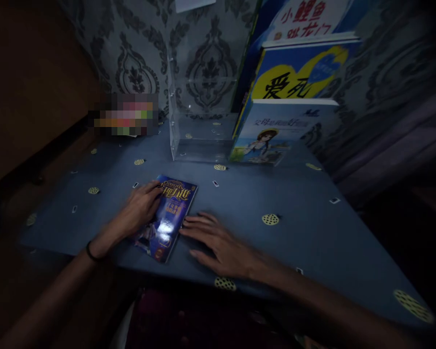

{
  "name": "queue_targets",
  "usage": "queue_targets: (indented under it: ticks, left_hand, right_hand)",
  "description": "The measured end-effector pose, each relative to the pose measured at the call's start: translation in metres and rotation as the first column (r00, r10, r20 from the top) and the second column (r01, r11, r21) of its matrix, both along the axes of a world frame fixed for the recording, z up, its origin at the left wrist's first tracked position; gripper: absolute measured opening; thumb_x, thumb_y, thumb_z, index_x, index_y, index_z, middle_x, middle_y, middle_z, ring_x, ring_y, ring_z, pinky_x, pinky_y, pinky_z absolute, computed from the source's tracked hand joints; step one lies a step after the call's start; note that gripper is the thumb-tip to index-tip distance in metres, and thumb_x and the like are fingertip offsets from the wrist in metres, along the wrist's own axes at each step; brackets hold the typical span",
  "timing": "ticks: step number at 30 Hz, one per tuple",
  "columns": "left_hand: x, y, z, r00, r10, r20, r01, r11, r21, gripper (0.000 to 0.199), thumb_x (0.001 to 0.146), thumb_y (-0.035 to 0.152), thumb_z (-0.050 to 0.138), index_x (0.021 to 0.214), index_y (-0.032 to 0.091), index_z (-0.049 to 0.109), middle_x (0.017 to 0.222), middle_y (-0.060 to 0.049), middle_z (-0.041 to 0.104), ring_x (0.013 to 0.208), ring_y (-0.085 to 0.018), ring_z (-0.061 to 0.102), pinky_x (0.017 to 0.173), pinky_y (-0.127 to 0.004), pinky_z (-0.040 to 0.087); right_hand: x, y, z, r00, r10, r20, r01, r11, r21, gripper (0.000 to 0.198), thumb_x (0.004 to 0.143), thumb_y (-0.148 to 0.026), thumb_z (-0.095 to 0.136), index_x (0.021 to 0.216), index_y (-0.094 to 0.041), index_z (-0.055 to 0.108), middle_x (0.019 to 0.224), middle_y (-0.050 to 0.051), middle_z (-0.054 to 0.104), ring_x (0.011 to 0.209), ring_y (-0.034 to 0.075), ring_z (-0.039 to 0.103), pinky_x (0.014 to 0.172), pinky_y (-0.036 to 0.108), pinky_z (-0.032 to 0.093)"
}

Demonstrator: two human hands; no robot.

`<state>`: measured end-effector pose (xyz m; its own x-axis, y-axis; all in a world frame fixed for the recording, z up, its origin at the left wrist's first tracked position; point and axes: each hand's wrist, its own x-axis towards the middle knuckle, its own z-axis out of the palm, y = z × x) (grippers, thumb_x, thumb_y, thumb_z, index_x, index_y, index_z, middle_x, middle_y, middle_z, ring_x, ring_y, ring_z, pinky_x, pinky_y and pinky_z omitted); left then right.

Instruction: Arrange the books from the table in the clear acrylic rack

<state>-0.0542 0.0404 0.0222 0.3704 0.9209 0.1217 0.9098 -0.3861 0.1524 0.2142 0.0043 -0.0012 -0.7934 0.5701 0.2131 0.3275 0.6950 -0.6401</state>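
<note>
A blue-purple book (170, 215) with gold lettering lies flat and slanted on the table, its glossy cover catching the light. My left hand (140, 206), a dark band at its wrist, rests against the book's left edge. Its fingers stretch over the upper left of the cover. From the other side my right hand (218, 242) lies with fingers spread, the fingertips at or just beside the book's right edge. Whether they touch it is hard to tell.
Behind the book stands a clear acrylic rack (203, 150). In its right part several books lean upright, a light-blue one (269, 135) in front and a yellow-and-blue one (298, 72) behind. A blurred-out colourful item (125, 115) sits at the back left of the patterned blue table (247, 194).
</note>
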Motion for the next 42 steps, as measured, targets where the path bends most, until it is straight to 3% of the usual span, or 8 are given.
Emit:
queue_targets:
  ticks: [5, 9, 13, 18, 20, 25, 33, 42]
  left_hand:
    - [0.061, 0.000, 0.014, 0.979, 0.081, -0.186, -0.076, 0.997, 0.034, 0.038, 0.099, 0.047, 0.051, 0.114, 0.015, 0.062, 0.122, -0.015, 0.064, 0.112, -0.031, 0.060, 0.093, -0.048, 0.054]
    - [0.094, -0.002, 0.008, 0.954, 0.117, -0.276, -0.097, 0.992, 0.084, 0.044, 0.097, 0.046, 0.054, 0.121, 0.010, 0.058, 0.129, -0.022, 0.062, 0.120, -0.036, 0.058, 0.096, -0.052, 0.051]
    - [0.087, -0.002, 0.001, 0.945, 0.073, -0.320, -0.056, 0.997, 0.060, 0.045, 0.098, 0.031, 0.053, 0.135, 0.006, 0.052, 0.142, -0.025, 0.056, 0.133, -0.038, 0.053, 0.104, -0.053, 0.049]
    - [0.043, -0.003, 0.007, 0.945, -0.251, -0.208, 0.250, 0.968, -0.031, 0.046, 0.101, 0.030, 0.046, 0.142, 0.009, 0.049, 0.151, -0.018, 0.051, 0.142, -0.028, 0.047, 0.115, -0.046, 0.043]
    - [0.036, -0.004, 0.010, 0.943, -0.293, -0.159, 0.292, 0.956, -0.028, 0.044, 0.102, 0.033, 0.044, 0.141, 0.013, 0.050, 0.150, -0.015, 0.052, 0.141, -0.026, 0.049, 0.114, -0.045, 0.045]
    - [0.054, -0.009, 0.006, 0.978, -0.092, -0.190, 0.109, 0.991, 0.077, 0.037, 0.101, 0.037, 0.050, 0.127, 0.014, 0.060, 0.137, -0.016, 0.065, 0.125, -0.029, 0.063, 0.100, -0.045, 0.056]
    - [0.056, -0.009, -0.002, 0.988, -0.116, -0.104, 0.136, 0.968, 0.213, 0.036, 0.104, 0.035, 0.043, 0.120, 0.014, 0.067, 0.121, -0.014, 0.073, 0.109, -0.027, 0.072, 0.093, -0.041, 0.060]
    - [0.055, -0.009, 0.003, 0.998, -0.047, -0.045, 0.052, 0.990, 0.127, 0.040, 0.104, 0.034, 0.037, 0.121, 0.016, 0.068, 0.117, -0.011, 0.076, 0.101, -0.027, 0.075, 0.086, -0.039, 0.061]
  right_hand:
    - [0.003, 0.016, 0.008, 0.993, 0.040, -0.115, -0.051, 0.995, -0.090, 0.031, 0.096, -0.023, 0.054, 0.123, -0.019, 0.068, 0.120, 0.009, 0.074, 0.122, 0.023, 0.062, 0.110, 0.049, 0.043]
    - [0.012, 0.053, 0.003, 0.935, -0.293, -0.197, 0.260, 0.949, -0.180, 0.028, 0.097, -0.026, 0.049, 0.089, -0.017, 0.074, 0.085, 0.005, 0.076, 0.079, 0.019, 0.070, 0.077, 0.034, 0.054]
    - [0.015, 0.086, -0.005, 0.825, -0.498, -0.268, 0.444, 0.863, -0.241, 0.025, 0.096, -0.024, 0.049, 0.090, -0.016, 0.072, 0.086, 0.006, 0.077, 0.081, 0.021, 0.071, 0.073, 0.032, 0.052]
    - [0.010, 0.089, -0.008, 0.869, -0.400, -0.290, 0.317, 0.902, -0.293, 0.027, 0.097, -0.019, 0.047, 0.117, -0.016, 0.066, 0.102, 0.009, 0.078, 0.097, 0.022, 0.073, 0.087, 0.038, 0.054]
    - [0.009, 0.086, -0.008, 0.899, -0.343, -0.274, 0.266, 0.922, -0.282, 0.028, 0.099, -0.018, 0.046, 0.121, -0.015, 0.063, 0.105, 0.010, 0.078, 0.101, 0.021, 0.073, 0.096, 0.043, 0.051]
    - [0.010, 0.085, -0.011, 0.918, -0.295, -0.263, 0.219, 0.934, -0.282, 0.030, 0.100, -0.016, 0.044, 0.126, -0.016, 0.060, 0.103, 0.008, 0.079, 0.103, 0.021, 0.073, 0.100, 0.045, 0.049]
    - [0.012, 0.083, -0.011, 0.925, -0.227, -0.303, 0.141, 0.949, -0.281, 0.033, 0.099, -0.015, 0.047, 0.129, -0.016, 0.060, 0.103, 0.008, 0.079, 0.103, 0.021, 0.072, 0.090, 0.040, 0.054]
    - [0.013, 0.081, -0.010, 0.915, -0.218, -0.338, 0.104, 0.940, -0.325, 0.033, 0.099, -0.015, 0.048, 0.129, -0.020, 0.060, 0.108, 0.007, 0.078, 0.109, 0.021, 0.071, 0.093, 0.043, 0.055]
